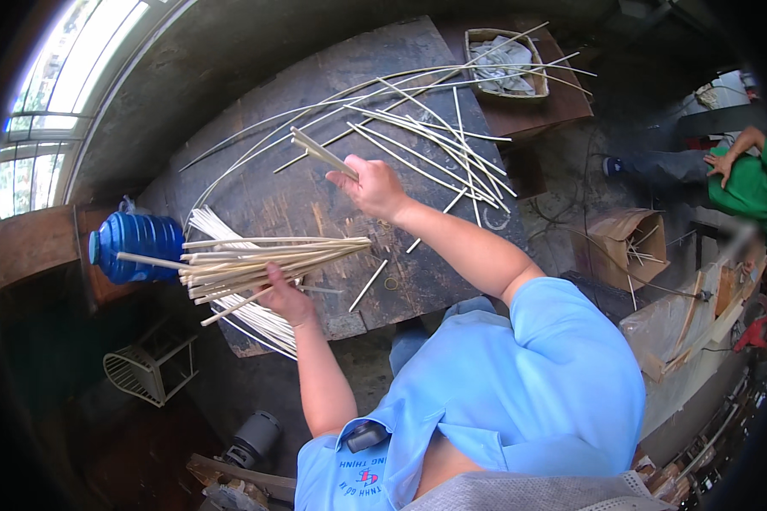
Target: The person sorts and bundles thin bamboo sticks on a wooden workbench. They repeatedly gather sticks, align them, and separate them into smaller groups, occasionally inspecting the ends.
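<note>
My left hand [286,298] grips a bundle of pale bamboo sticks [256,260], which fans out leftward over the dark wooden table [273,200]. My right hand [373,187] is raised over the table's middle and pinches a few short sticks [322,153] that point up and left. Long thin bamboo strips [426,128] lie spread and curved across the far half of the table. Under the held bundle lies a sheaf of whitish strips [256,319] hanging over the near table edge. Two loose short sticks [368,285] rest on the table near my arms.
A blue water jug [136,247] lies left of the table. A small white wire basket [149,366] stands on the floor below it. A woven tray [507,64] with cloth sits at the far right. A cardboard box [622,247] and another person [733,170] are at the right.
</note>
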### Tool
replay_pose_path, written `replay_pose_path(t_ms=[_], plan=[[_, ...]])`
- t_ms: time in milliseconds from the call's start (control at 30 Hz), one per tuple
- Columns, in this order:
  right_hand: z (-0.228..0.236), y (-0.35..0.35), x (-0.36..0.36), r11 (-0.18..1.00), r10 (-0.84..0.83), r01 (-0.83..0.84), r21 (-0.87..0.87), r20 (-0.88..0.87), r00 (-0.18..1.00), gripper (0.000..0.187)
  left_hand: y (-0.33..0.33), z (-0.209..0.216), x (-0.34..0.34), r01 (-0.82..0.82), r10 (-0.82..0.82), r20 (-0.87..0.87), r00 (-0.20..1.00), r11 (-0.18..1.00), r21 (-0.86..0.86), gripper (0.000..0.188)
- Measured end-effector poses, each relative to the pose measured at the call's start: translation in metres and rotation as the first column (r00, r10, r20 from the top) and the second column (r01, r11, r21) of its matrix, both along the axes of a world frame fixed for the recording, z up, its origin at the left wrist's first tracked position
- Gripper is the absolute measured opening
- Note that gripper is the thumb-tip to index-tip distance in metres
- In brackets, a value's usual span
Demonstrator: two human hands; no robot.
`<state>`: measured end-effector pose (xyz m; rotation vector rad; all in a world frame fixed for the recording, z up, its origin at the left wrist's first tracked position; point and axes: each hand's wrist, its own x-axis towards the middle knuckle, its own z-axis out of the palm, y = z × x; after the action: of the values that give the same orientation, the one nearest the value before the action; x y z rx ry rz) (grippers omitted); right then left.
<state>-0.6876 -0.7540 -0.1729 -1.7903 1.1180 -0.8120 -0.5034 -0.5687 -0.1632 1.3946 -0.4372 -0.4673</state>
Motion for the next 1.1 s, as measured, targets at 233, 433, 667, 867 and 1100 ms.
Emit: replay_pose_path(t_ms=[233, 433, 667, 867, 1100], plan=[[-0.104, -0.059, -0.08, 0.96, 0.091, 0.109, 0.258, -0.658, 0.748, 0.052, 0.034, 0.02, 0.033, -0.118, 0.123, -0.139, 0.983, 0.992, 0.043, 0.054], [-0.113, -0.015, -0.06, 0.945, -0.163, -0.06, -0.32, -0.623, 0.765, 0.042, 0.097, 0.015, 0.059, -0.21, 0.241, -0.176, 0.954, 0.962, 0.176, 0.055], [-0.171, 0.133, -0.001, 0.764, 0.558, -0.641, 0.068, -0.568, 0.605, 0.011, 0.105, 0.019, 0.061, -0.164, 0.2, -0.143, 0.969, 0.959, 0.232, 0.05], [-0.167, 0.119, -0.025, 0.898, 0.404, -0.427, 0.105, -0.582, 0.706, 0.013, 0.119, 0.019, 0.056, -0.166, 0.207, -0.168, 0.964, 0.959, 0.228, 0.044], [-0.101, 0.057, -0.079, 0.986, 0.093, -0.154, -0.059, -0.574, 0.814, 0.05, 0.1, -0.007, 0.04, -0.099, 0.148, -0.303, 0.941, 0.98, 0.172, 0.036]])
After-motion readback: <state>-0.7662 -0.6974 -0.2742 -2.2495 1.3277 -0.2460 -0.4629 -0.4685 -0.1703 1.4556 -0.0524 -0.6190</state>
